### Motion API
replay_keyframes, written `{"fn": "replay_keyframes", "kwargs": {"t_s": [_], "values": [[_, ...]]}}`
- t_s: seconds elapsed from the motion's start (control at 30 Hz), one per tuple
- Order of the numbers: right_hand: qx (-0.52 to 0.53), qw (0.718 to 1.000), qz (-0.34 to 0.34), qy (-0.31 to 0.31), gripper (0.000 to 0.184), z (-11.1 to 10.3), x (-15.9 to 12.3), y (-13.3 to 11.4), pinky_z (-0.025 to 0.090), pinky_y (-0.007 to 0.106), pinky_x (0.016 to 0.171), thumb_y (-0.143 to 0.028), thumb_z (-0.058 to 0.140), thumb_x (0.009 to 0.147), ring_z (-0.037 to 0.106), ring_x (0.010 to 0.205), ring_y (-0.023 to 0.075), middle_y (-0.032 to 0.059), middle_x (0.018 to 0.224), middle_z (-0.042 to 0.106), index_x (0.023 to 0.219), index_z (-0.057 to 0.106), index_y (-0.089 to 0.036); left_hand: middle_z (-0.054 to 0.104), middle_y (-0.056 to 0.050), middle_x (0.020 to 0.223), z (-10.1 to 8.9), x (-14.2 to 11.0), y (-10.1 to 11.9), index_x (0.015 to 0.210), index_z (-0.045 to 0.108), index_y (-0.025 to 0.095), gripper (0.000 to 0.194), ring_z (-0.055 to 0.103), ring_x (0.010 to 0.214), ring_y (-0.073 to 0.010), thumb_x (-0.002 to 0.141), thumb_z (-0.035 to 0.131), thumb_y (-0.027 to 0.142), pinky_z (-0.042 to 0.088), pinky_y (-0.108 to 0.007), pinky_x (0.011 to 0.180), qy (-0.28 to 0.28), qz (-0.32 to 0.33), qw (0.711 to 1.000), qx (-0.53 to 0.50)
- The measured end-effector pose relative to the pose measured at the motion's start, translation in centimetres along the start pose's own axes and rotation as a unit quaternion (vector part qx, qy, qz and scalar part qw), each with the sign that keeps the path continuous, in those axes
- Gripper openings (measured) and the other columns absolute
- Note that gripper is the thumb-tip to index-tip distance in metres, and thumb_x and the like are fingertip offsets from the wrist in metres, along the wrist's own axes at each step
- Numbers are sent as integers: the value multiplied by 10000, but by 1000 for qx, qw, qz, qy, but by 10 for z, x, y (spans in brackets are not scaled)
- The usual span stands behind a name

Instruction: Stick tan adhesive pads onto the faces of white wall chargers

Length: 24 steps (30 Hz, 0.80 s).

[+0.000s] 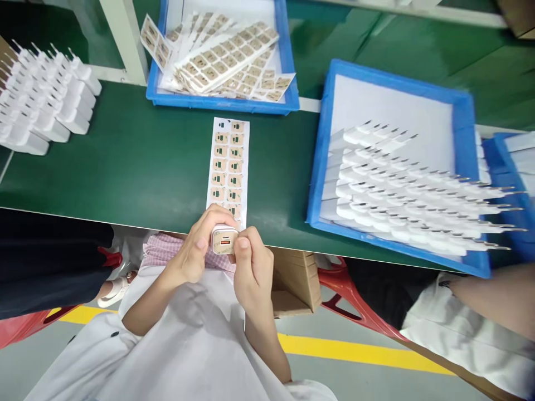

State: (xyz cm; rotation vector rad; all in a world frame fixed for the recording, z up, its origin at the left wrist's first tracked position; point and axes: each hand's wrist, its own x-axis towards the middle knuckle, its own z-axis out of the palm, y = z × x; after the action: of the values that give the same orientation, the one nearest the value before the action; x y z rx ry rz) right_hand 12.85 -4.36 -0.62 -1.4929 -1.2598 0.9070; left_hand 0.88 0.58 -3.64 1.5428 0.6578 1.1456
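Note:
Both hands hold one small white charger plug (224, 239) just off the near edge of the green belt (137, 161). My left hand (196, 250) wraps its left side with fingers curled over the top. My right hand (251, 267) pinches its right edge, thumb on the face that carries a tan sticker around a red port. A white sticker sheet (228, 167) with two columns of tan labels lies on the belt right behind the hands.
A blue tray (288, 94) of sticker sheets sits at the back. A larger blue tray (321, 167) at right holds rows of white plugs. More white plugs (45, 106) stand at far left. Another person's arm (493, 301) shows at lower right, a cardboard box (295, 281) under the belt.

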Motion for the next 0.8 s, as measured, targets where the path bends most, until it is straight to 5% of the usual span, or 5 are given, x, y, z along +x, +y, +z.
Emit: {"fn": "replay_keyframes", "kwargs": {"t_s": [0.23, 0.5, 0.63, 0.7, 0.8], "values": [[-32, 999, 24, 35, 579, -2, 7, -6, 209, 244, 472, -554, 714, 830, 205, 523, 80, -95, 578, 227, 656, 257, -245, 558, -83, 1090, 2, 1, 1, 1175, 520, 224, 767, 567, 968, -237, 927, 129, 836, 491, -388, 834, -33, 47, 996, 68], [72, 996, 57, 4, 540, 2, 12, 6, 225, 272, 500, -600, 391, 1021, 251, 531, 97, -60, 577, 273, 636, 284, -236, 580, -88, 1022, 0, -3, -9, 1100, 552, 212, 753, 573, 927, -247, 937, 140, 821, 496, -404, 832, -13, 21, 999, 49], [7, 999, 47, 13, 517, 6, 13, 6, 236, 257, 507, -618, 518, 939, 275, 530, 94, -78, 578, 284, 657, 304, -242, 579, -84, 994, -1, -3, -11, 1079, 564, 210, 792, 565, 916, -244, 934, 80, 819, 492, -398, 812, -3, 21, 999, 37], [-34, 998, 45, 27, 511, 8, 14, 1, 231, 248, 499, -598, 585, 897, 262, 514, 87, -90, 562, 278, 656, 308, -243, 589, -84, 1008, -1, -2, -11, 1098, 576, 208, 758, 572, 934, -245, 941, 155, 818, 496, -388, 821, 1, 20, 999, 40], [-7, 1000, 23, -3, 483, 10, 17, -3, 255, 252, 510, -577, 431, 993, 295, 507, 93, -79, 557, 320, 660, 335, -242, 601, -64, 1002, -1, -2, -12, 1079, 603, 216, 560, 587, 949, -225, 975, 385, 721, 500, -345, 840, 44, 24, 998, 33]]}}
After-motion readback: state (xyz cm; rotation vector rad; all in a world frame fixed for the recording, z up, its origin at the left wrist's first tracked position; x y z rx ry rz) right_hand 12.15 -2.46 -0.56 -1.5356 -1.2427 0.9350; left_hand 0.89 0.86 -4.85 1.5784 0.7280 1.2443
